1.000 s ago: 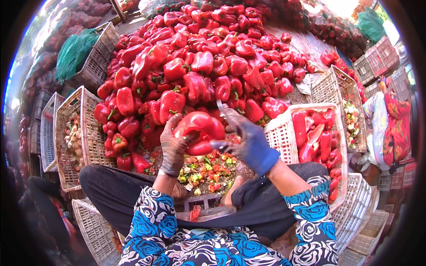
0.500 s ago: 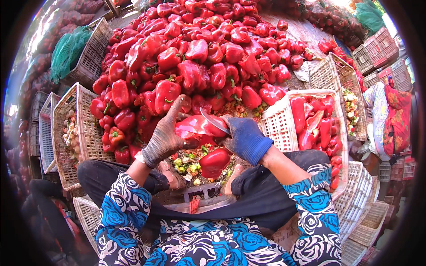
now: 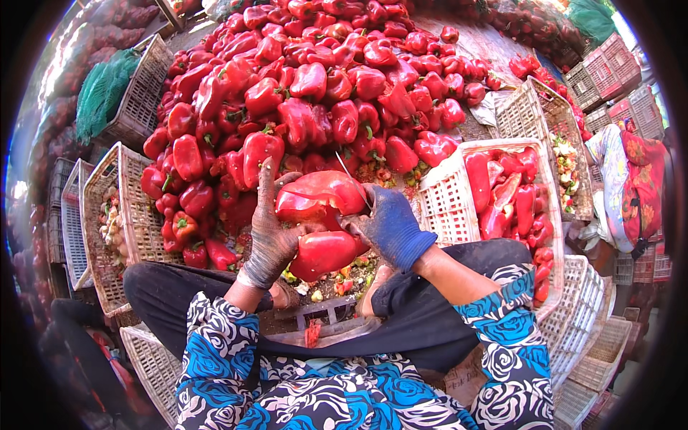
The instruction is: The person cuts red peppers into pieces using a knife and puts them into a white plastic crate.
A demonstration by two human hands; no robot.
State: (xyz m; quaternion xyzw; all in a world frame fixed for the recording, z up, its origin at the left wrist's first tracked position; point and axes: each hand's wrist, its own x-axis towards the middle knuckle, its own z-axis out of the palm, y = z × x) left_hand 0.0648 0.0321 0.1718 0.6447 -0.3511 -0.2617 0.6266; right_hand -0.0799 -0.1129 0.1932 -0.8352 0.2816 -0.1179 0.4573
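Fingers of both hands meet over the person's lap, close around one big red bell pepper (image 3: 319, 197). Behind them a great heap of red peppers (image 3: 315, 93) covers the ground out to the far edge of the view, and white plastic crates stand on either side: one at the person's right (image 3: 444, 193) with cut pepper pieces in it, one at the left (image 3: 132, 193) with pale trimmings inside.

The left hand (image 3: 272, 236), in a grimy grey glove, cups the pepper from its left side, thumb in front and fingers (image 3: 266, 183) spread upward along its flank, so it is clamped firmly. The pepper's long axis runs roughly left to right between the two hands. The right hand (image 3: 390, 226), in a blue glove, is fisted around a thin knife (image 3: 351, 175) whose blade slants up and away over the pepper's right end, touching or just entering it. A second pepper (image 3: 326, 252) lies just below the held one, against the left palm. Scraps (image 3: 337, 283) litter the ground between the knees.
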